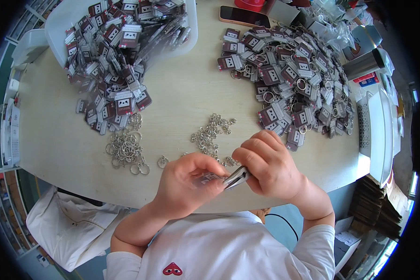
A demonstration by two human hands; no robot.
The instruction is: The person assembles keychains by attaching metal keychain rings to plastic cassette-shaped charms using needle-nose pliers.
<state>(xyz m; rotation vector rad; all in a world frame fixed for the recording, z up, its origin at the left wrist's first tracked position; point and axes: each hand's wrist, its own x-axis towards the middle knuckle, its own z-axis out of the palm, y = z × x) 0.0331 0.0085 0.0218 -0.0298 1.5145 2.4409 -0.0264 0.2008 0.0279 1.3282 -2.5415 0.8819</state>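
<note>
My left hand (182, 189) is closed in a pinch on a small clear tag (206, 178) with pale printing, mostly hidden by the fingers. Wrapped round a silver metal tool that looks like pliers (238, 178), my right hand (271, 163) holds its narrow end against the tag's edge by the left fingertips. Whether a ring sits between the jaws cannot be made out. Just beyond the hands lies a scatter of small metal rings (211, 135). Larger split rings (126, 149) form a heap to the left, with a single ring (163, 161) near my left hand.
Flat maroon-and-grey tags (123, 102) spill from a white bin (192, 32) at the far left. A big pile of tags with key rings (303, 84) covers the right side. Behind are a phone (244, 17) and plastic bags (329, 32); a metal tumbler (363, 66) lies at the right edge.
</note>
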